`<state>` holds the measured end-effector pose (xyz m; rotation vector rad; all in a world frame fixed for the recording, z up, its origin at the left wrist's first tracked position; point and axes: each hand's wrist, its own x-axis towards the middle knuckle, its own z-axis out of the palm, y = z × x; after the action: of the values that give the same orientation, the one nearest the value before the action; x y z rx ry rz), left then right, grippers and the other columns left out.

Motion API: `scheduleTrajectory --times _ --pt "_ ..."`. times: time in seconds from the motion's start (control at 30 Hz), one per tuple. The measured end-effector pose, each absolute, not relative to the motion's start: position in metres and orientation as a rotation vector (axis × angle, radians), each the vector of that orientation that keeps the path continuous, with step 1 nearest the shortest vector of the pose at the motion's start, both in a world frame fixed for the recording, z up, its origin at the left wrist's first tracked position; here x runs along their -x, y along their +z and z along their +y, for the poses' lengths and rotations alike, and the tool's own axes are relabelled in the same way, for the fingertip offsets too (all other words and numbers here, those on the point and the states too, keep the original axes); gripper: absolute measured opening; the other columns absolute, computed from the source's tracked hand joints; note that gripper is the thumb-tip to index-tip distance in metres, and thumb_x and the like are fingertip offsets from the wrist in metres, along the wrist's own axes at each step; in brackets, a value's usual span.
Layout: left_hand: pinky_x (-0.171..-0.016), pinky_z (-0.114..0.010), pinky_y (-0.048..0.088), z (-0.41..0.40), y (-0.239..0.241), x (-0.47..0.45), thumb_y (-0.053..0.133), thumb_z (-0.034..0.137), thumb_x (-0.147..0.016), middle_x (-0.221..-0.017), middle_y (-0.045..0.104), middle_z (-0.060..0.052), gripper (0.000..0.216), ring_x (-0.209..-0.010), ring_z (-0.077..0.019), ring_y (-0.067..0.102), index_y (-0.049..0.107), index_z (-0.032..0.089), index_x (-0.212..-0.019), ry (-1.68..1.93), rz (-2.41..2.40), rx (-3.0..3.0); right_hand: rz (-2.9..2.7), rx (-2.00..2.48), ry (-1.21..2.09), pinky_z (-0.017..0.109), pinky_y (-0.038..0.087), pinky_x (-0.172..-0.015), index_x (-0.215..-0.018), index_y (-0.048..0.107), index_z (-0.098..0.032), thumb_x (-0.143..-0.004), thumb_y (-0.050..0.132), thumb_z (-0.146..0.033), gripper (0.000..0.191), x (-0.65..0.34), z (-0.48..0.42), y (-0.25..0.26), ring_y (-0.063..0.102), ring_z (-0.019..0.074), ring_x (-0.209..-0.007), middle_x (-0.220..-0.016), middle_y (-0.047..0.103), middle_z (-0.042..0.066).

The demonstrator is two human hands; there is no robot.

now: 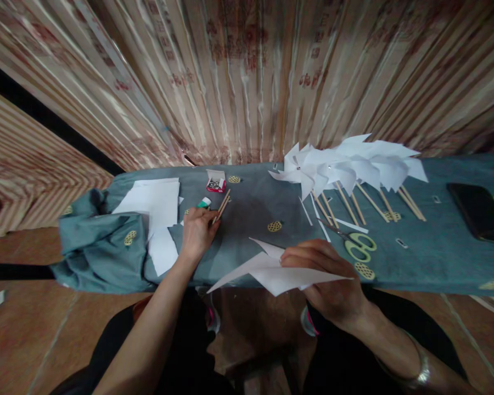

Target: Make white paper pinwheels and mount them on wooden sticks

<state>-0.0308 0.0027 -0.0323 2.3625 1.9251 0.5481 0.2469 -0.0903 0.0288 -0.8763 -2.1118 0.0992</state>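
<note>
A small red-and-white cardboard box (222, 187), holding silvery metal pieces (214, 185), is set open on a grey-green cloth (247, 214) printed with yellow pineapples. Nearer the person than the box, and to its right, a folded white paper pinwheel (278, 277) is grasped by the right hand (325, 258); its pointed blades are spread over the near edge of the cloth. Just in front of the box, slim pale wooden sticks (223, 205) are pinched by the left hand (198, 229) (whether they are lifted clear of the cloth cannot be told). Between that hand and the box, a green-and-white tube (205, 203) is partly hidden. Left of the box, white paper sheets (160, 197) are piled loosely. Well right of the box, white pinwheels on wooden sticks (354, 167) are laid in an overlapping row. Farther right and nearer than the box, green-handled scissors (351, 237) are placed, and beyond them a black rectangular phone (477, 211) is laid.
</note>
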Motion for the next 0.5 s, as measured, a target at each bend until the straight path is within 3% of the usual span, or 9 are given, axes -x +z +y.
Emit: scheduleTrajectory --times 0.23,0.37,0.5 --pt "-0.082 -0.039 0.042 0.002 -0.027 0.019 0.052 0.025 -0.087 -0.091 0.068 -0.011 0.026 -0.093 -0.0291 0.054 0.071 0.014 -0.101 0.378 1.966 -2.491 -2.105 0.878 0.091 0.030 0.051 -0.072 -0.086 0.063 -0.017 -0.091 0.046 -0.011 0.019 -0.251 -0.090 0.033 0.061 0.0161 -0.080 -0.084 0.072 0.004" --pt "-0.080 -0.039 0.044 0.003 -0.023 0.016 0.050 0.021 -0.087 -0.086 0.067 -0.013 0.024 -0.091 -0.0292 0.057 0.072 0.012 -0.092 0.266 1.976 -2.497 -2.109 0.869 0.075 0.030 0.051 -0.071 -0.084 0.063 -0.018 -0.091 0.047 -0.010 0.019 -0.248 -0.092 0.035 0.062 0.0159 -0.079 -0.082 0.072 0.004" --pt "-0.079 -0.036 0.047 0.003 -0.023 0.012 0.052 0.019 -0.083 -0.081 0.067 -0.011 0.022 -0.088 -0.0262 0.059 0.072 0.013 -0.089 0.503 1.913 -2.328 -2.090 0.859 0.069 0.030 0.051 -0.071 -0.085 0.063 -0.018 -0.090 0.047 -0.009 0.018 -0.245 -0.095 0.035 0.062 0.0161 -0.078 -0.082 0.072 0.003"
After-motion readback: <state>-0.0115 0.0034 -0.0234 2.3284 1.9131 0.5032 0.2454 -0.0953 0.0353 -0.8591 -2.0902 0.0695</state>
